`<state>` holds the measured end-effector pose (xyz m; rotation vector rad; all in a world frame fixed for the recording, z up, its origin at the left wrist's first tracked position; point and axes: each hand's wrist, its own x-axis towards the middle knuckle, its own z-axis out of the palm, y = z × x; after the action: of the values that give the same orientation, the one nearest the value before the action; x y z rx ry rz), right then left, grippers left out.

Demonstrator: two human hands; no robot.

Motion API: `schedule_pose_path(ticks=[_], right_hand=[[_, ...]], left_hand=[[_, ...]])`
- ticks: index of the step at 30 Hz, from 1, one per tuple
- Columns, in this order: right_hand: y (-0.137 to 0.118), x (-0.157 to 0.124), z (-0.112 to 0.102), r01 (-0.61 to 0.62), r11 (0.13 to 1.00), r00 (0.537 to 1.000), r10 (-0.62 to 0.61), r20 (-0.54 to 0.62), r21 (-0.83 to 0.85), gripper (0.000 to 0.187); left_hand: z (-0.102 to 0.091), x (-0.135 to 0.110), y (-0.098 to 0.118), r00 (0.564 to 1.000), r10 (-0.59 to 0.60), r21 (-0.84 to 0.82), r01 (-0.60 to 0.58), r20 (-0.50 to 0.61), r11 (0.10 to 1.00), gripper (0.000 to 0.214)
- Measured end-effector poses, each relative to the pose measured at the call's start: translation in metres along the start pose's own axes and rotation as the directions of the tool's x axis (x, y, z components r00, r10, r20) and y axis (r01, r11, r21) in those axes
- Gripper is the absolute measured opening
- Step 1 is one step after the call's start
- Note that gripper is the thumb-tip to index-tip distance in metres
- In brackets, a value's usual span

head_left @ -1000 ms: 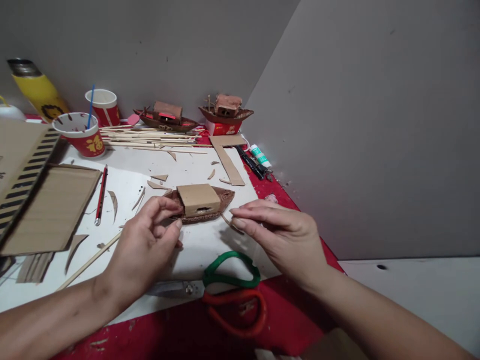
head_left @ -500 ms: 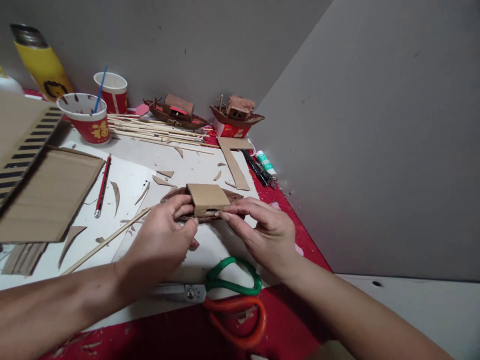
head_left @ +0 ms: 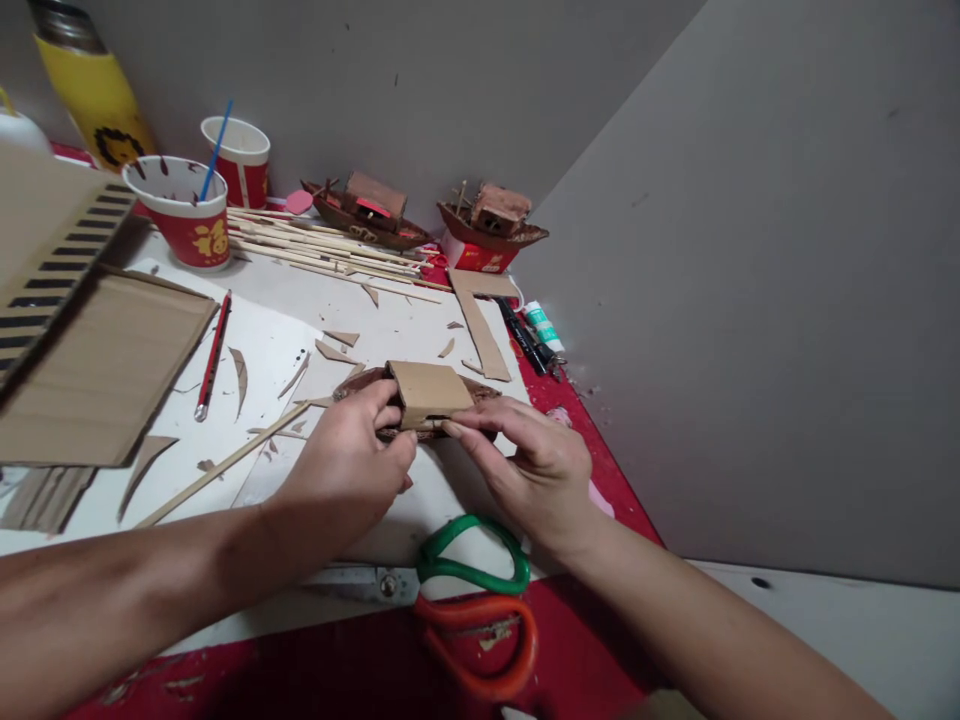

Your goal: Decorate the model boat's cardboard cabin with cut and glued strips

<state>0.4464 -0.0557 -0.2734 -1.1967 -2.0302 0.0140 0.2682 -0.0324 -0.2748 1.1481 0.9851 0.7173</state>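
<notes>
A small brown cardboard boat [head_left: 420, 398] with a plain cardboard cabin on top lies on the white sheet [head_left: 262, 360] in the middle of the table. My left hand [head_left: 345, 470] grips the boat's left side, fingers curled round the hull and cabin edge. My right hand [head_left: 525, 460] pinches the near right edge of the boat at the cabin, fingers pressed together. Whether a thin cardboard sliver is still between those fingers is hidden.
Scissors [head_left: 465, 600] with green and orange handles lie just in front of my hands. Two finished model boats [head_left: 371, 210] [head_left: 491, 220] stand at the wall. Red paper cups [head_left: 184, 215], bamboo sticks [head_left: 322, 255], cardboard sheets [head_left: 97, 370], a red pencil [head_left: 212, 355], pens [head_left: 525, 340] and scraps lie around.
Both hands closed in on the boat: the left went from hovering beside it to gripping it, the right brought its pinched fingers to the cabin's near edge. The camera tilted slightly down.
</notes>
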Motion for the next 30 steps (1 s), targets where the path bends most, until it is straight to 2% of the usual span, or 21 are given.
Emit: schedule_pose_path(ticks=[19,24,27,30], right_hand=[[-0.0032,0.0025,-0.0025,0.13,0.989,0.989,-0.125,0.079,-0.067,0.009],[-0.0031,0.0018,-0.0016,0.127,0.99,0.988,-0.121,0.092,-0.059,0.008],[-0.003,0.002,-0.0014,0.135,0.989,0.987,-0.129,0.097,-0.056,0.009],[-0.0029,0.003,-0.0014,0.168,0.984,0.983,-0.162,0.091,-0.063,0.008]], left_hand=[[0.0033,0.0023,-0.0039,0.999,0.032,-0.038,-0.033,-0.011,0.999,0.034],[0.0047,0.002,-0.0033,0.999,0.046,-0.057,-0.046,-0.005,0.997,0.042],[0.0037,0.0028,-0.0036,1.0,0.025,-0.024,-0.025,-0.001,0.999,0.044],[0.0024,0.0051,-0.0061,0.999,0.053,0.02,-0.053,0.002,0.998,0.039]])
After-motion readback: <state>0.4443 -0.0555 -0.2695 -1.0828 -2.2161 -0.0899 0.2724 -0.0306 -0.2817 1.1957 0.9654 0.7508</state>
